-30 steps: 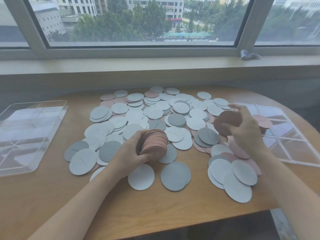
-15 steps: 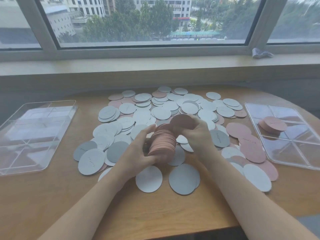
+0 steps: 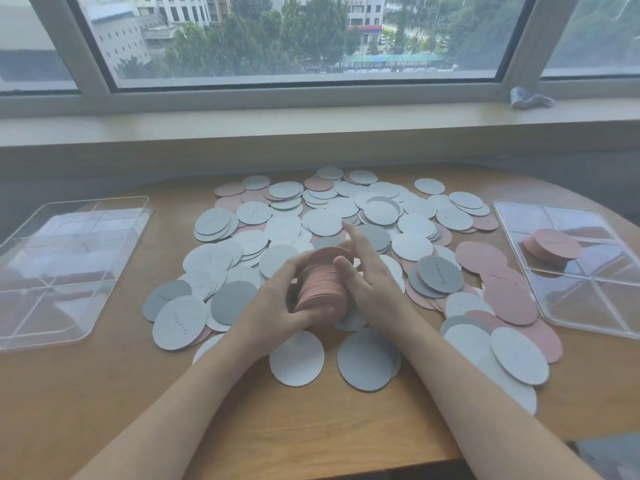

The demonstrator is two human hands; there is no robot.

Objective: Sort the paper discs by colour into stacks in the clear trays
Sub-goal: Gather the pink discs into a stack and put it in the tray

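Over the middle of the wooden table (image 3: pixel 104 403), the left hand (image 3: pixel 277 306) grips a thick stack of pink discs (image 3: pixel 323 282) while the right hand (image 3: pixel 370 278), fingers straight, presses flat against its right side, with loose discs (image 3: pixel 349 216) spread behind and clear trays at far left (image 3: pixel 65 268) and right (image 3: pixel 588 271).

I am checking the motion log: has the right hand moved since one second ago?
Yes. The right hand came leftward, away from the right clear tray, and now rests against the pink stack that the left hand grips.
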